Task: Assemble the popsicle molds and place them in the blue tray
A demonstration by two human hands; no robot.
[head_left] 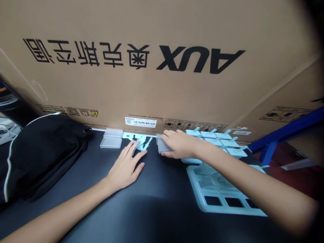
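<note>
A huge brown cardboard carton with upside-down black lettering (141, 91) walls off the far edge of the smooth black tabletop (141, 216). The widest stretch of surface lies on the near side, between the left forearm and the moulds. A bulky black cloth bag (48, 152) bounds the left. On the right, a pale-blue plastic frame with square openings (196, 189) sits partly under the right forearm; behind it, pale-blue plastic moulds with stick handles (236, 153) stand in rows near the carton.

The left hand (126, 165) has its fingers spread, thumb apart, fingertips over the small pieces; whether they pinch any, I cannot tell. The right hand (181, 145) spans a translucent rectangular plastic box (163, 147), thumb at its near edge, fingers over its far side. An open translucent plastic case (111, 142) lies between bag and pieces. The small flat pale-blue plastic pieces (147, 144) lie heaped between case and box, near the carton.
</note>
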